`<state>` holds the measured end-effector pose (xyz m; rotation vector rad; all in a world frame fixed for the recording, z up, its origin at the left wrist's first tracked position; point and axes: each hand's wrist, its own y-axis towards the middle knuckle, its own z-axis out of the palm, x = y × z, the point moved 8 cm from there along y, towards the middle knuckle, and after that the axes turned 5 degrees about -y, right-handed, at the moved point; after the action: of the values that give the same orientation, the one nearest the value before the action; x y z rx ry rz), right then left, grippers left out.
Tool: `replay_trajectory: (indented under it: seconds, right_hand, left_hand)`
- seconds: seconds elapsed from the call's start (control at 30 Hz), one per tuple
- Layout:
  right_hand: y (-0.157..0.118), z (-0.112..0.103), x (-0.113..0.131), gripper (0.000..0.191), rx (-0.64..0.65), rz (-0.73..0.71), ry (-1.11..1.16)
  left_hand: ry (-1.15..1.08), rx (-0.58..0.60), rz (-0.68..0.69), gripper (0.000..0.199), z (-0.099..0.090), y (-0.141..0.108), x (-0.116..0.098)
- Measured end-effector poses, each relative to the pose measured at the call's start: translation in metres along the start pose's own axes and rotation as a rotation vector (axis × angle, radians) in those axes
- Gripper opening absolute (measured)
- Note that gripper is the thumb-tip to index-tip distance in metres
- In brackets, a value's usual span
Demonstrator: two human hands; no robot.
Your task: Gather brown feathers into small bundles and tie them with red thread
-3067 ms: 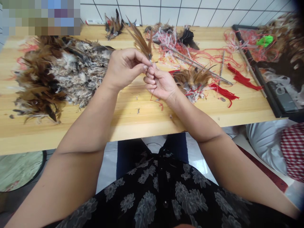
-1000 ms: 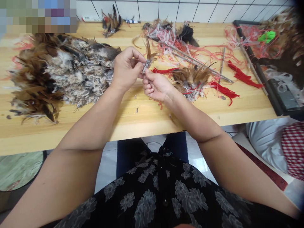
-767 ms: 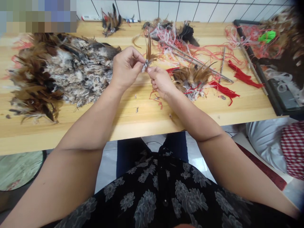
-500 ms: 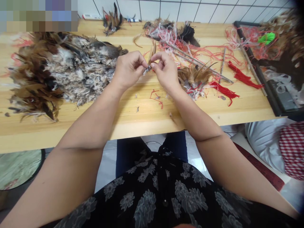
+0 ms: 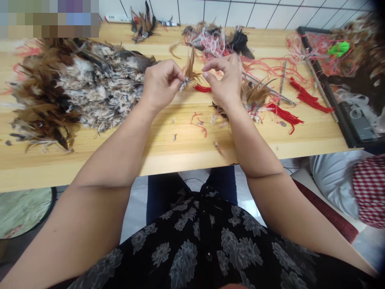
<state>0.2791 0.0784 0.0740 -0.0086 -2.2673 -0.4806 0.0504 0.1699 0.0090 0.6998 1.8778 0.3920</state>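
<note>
Between the thumb and fingers of my left hand (image 5: 164,82) is the pale base of a small bunch of brown feathers (image 5: 190,66), its tips pointing up. My right hand (image 5: 227,80) hovers just to the right, thumb and fingers apart with nothing visible between them. Under it lie red threads (image 5: 202,88), partly hidden by the hand. Beside my right wrist rests another clump of brown feathers (image 5: 255,94), partly covered by the forearm. To the left of my left hand spreads a large pile of grey, white and brown feathers (image 5: 105,88).
Pink and white strings (image 5: 215,42) lie tangled at the back. Thin rods (image 5: 267,88) and red tassels (image 5: 311,96) are on the right. A black-framed tray (image 5: 339,120) of feathers and strings stands at the far right. Small scraps (image 5: 200,122) dot the wooden table (image 5: 180,154).
My right hand has let go of the feather bunch and moved right, its fingers opening. My left hand still pinches the bunch, and the red threads have come into view.
</note>
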Motion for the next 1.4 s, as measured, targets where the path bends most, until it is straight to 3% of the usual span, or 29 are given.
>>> replay_trajectory:
  seconds: [0.17,0.37,0.6,0.7,0.8,0.9,1.13,1.23,1.4]
  right_hand:
    - [-0.024,0.014,0.032,0.012,0.117,-0.154,-0.284]
    - [-0.034,0.013,0.046,0.023,0.115,-0.232,-0.432]
    - [-0.034,0.018,0.044,0.013,0.216,-0.121,-0.230]
    - [-0.033,0.018,0.041,0.009,0.241,-0.048,-0.212]
    - [-0.030,0.017,0.042,0.015,0.206,-0.086,-0.253]
    - [-0.027,0.017,0.042,0.019,0.175,-0.154,-0.304]
    - [-0.019,0.028,0.023,0.023,0.136,-0.168,-0.304]
    - [-0.014,0.034,0.014,0.023,0.116,-0.183,-0.254]
    - [-0.008,0.039,0.007,0.021,0.158,-0.075,-0.253]
  left_hand:
    - [0.015,0.048,-0.004,0.037,0.010,-0.006,-0.015]
    - [0.118,0.127,0.017,0.036,0.019,-0.008,-0.022]
    - [-0.001,0.048,-0.024,0.052,0.019,-0.008,-0.011]
    - [-0.037,0.006,-0.118,0.056,0.019,-0.009,0.000]
    - [-0.123,0.027,-0.133,0.062,0.019,-0.009,0.003]
    - [-0.234,0.063,-0.083,0.070,0.018,-0.010,-0.009]
    - [-0.445,-0.026,-0.131,0.048,0.014,-0.019,-0.045]
    - [-0.518,-0.058,-0.178,0.047,0.015,-0.018,-0.044]
    - [-0.568,-0.065,-0.240,0.045,0.015,-0.015,-0.033]
